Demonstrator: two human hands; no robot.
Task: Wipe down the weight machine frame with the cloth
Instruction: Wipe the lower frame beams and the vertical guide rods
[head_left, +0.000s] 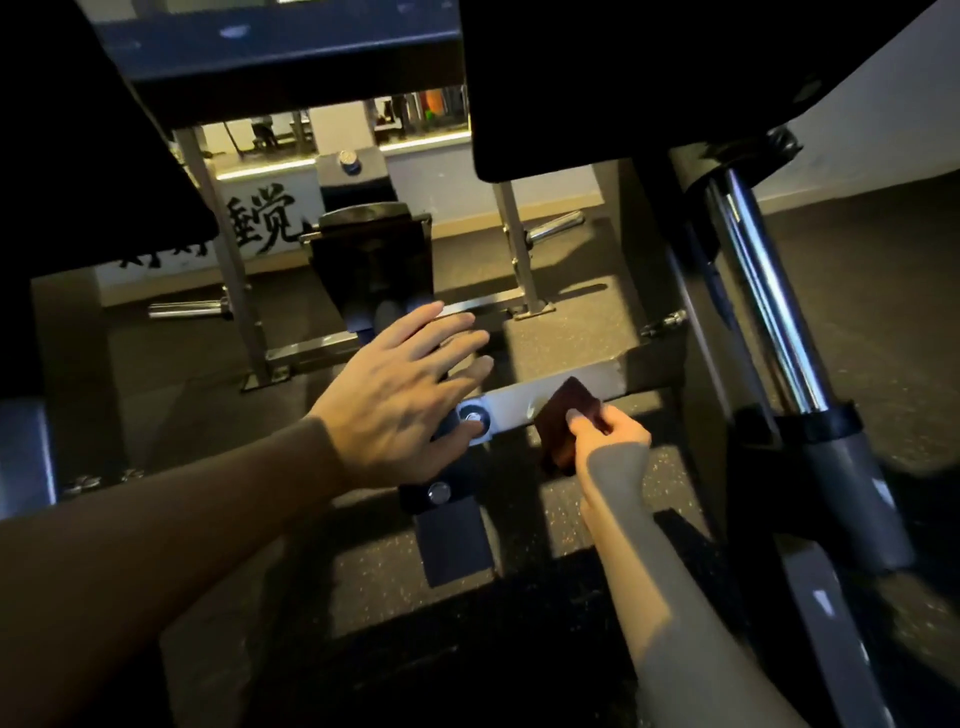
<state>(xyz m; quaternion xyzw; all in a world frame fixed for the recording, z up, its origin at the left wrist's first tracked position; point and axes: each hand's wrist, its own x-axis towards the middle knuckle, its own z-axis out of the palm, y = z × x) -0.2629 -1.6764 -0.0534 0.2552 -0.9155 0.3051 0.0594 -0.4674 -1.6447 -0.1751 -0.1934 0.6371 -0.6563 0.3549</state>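
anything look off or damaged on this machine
Nothing broken or askew. The blue beam at the top shows pale scuffs, possibly chipped paint. The grey crossbar under the cloth looks intact.

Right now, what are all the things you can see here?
bar: one, silver, across the middle
cloth: one, dark brown, against the bar
bolts: two, silver, on the bracket left of the cloth
rod: one, chrome, slanting at right
pad: one, black, upper right
pegs: two, chrome, low on the far frame
floor: dark, speckled, underneath
writing: black, on the far white wall
left hand: one, open, fingers spread, by the upper bolt
right hand: one, pinching the cloth
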